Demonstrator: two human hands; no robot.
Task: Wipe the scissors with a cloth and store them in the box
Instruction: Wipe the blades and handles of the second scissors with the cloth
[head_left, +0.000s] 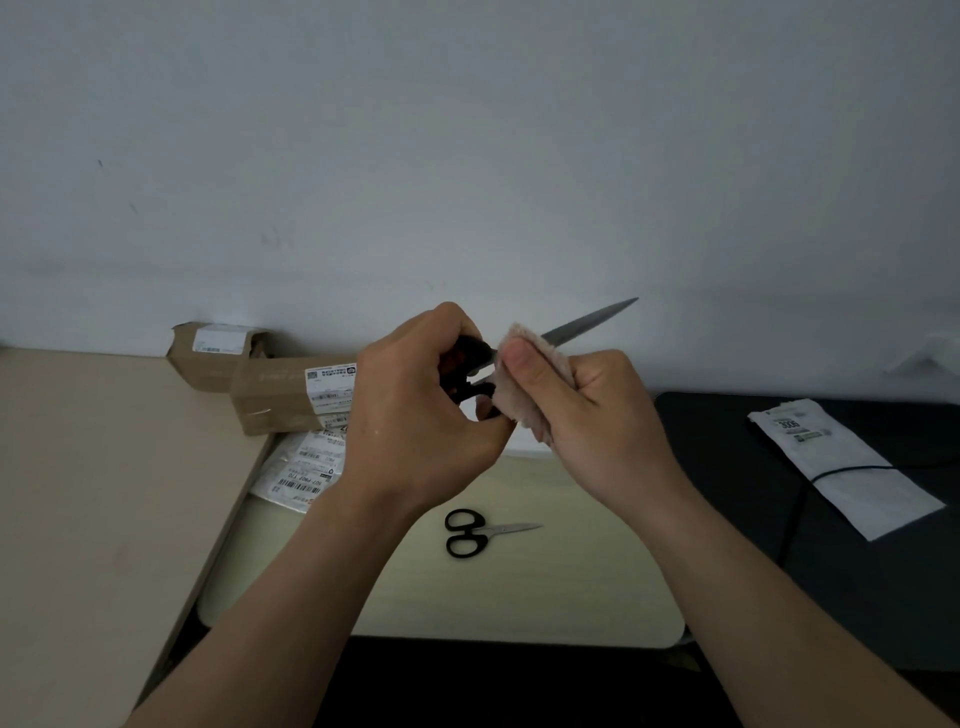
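Wiping the big scissors; nothing boxed yet.
My left hand grips the handles, my right hand pinches the cloth round the blades, above the far edge of the desk; small scissors wait mid-desk.

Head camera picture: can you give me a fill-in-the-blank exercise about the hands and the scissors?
The left hand grips the long steel scissors by their dark ___.
The right hand pinches a fluffy beige cloth around the scissors' ___.
A smaller black-handled pair of scissors lies untouched on the pale ___.
Missing words: handles; blades; table.
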